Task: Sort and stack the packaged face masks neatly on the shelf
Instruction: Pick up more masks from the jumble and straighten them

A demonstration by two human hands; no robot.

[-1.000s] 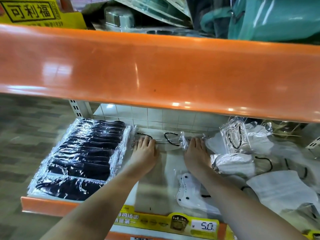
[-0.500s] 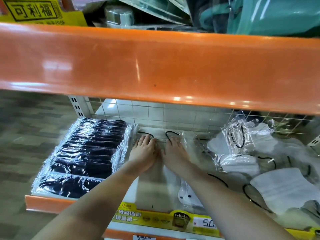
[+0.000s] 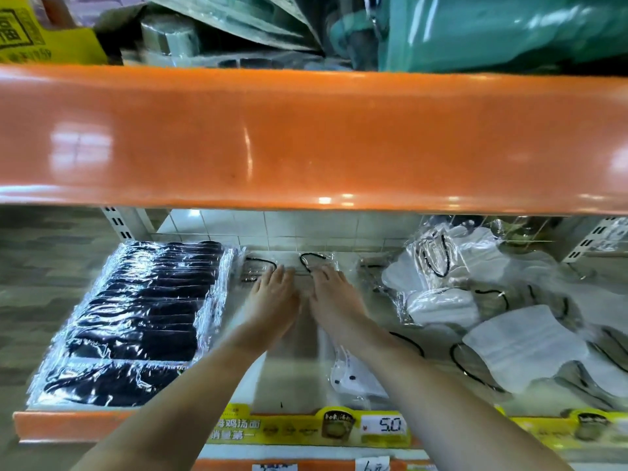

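One neat row of black mask packs [image 3: 136, 317] fills the lower left of the shelf [image 3: 81, 428]; a loose heap of white mask packs [image 3: 482, 321] sprawls at right, too jumbled to count. At centre, the left hand [image 3: 272, 300] and right hand [image 3: 334, 297], fingers straight, press a clear pack [image 3: 289, 263] flat at the back. This looks like squaring a new stack; next, a pack from the heap probably gets laid on top.

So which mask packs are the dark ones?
The neat row of black masks at the shelf's left end, beside the left hand. The loose packs on the right are white.
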